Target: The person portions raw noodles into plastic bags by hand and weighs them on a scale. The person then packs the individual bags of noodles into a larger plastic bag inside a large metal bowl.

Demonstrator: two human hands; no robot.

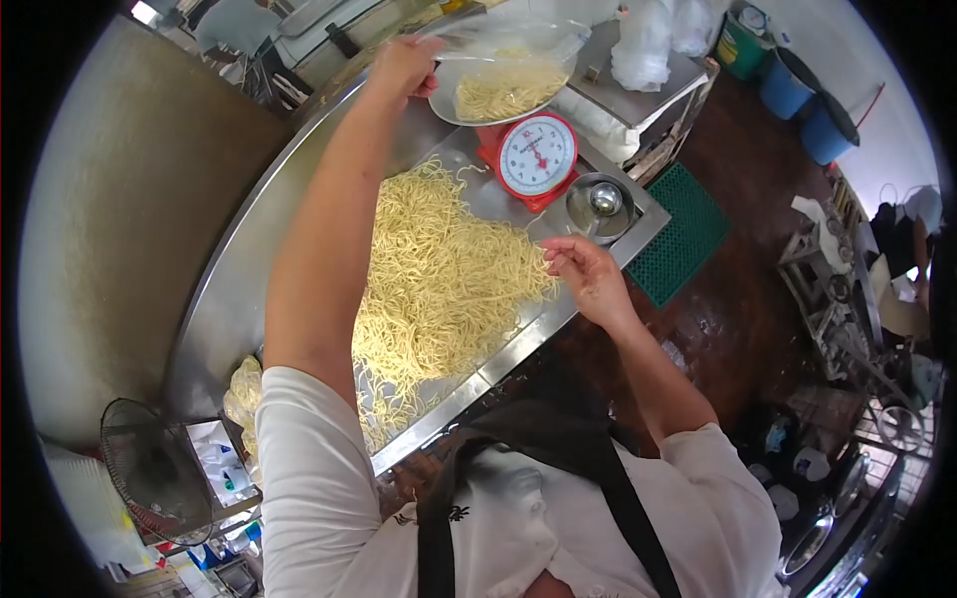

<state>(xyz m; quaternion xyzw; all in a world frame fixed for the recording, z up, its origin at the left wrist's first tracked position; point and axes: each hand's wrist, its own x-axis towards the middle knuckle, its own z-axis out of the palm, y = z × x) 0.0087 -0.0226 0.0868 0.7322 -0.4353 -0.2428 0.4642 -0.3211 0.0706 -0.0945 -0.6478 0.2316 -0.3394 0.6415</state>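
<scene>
A large heap of yellow noodles [439, 279] lies on the steel table [234, 224]. Behind it stands a red dial scale [538, 156] with a metal pan [449, 107] on top. A clear plastic bag [513, 50] with noodles inside rests on the pan. My left hand [404, 68] is at the bag's left edge, its fingers closed on the plastic. My right hand [586, 274] is beside the right edge of the noodle heap, fingers curled and slightly apart, with nothing visible in it. Right of the scale sits a round metal bowl [573, 209] with a ladle [605, 198].
A side table [598, 85] behind the scale bears white plastic bags [641, 45]. Blue buckets [788, 85] and a green mat [678, 234] are on the floor at the right. A fan [155, 468] stands at the lower left. Another person [234, 25] is at the upper left.
</scene>
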